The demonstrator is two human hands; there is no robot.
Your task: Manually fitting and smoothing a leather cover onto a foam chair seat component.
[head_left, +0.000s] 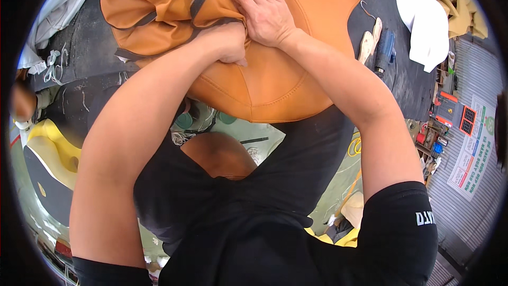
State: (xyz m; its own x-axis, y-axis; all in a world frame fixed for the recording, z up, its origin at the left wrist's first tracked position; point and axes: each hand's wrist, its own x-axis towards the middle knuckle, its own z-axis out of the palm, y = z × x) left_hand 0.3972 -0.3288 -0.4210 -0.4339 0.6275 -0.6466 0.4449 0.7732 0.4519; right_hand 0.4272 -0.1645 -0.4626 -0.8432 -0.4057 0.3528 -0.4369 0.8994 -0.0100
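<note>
At upper centre, the left hand clenched a fold of the tan leather cover; the right hand pressed flat, fingers spread, upon it; a white-and-red rectangular poster lay at the right edge

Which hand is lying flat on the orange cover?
The right hand, fingers spread flat on the orange cover. The left hand is bunched, gripping its folded edge.

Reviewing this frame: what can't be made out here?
- Head view: left hand fingertips, curled under, buried in the folded tan leather cover.
- Padded tan leather seat piece: top cut by the picture's edge, underside unseen.
- Blue tool on the black workbench: too small to identify.
- Right hand: palm hidden, pressed flat.
</note>
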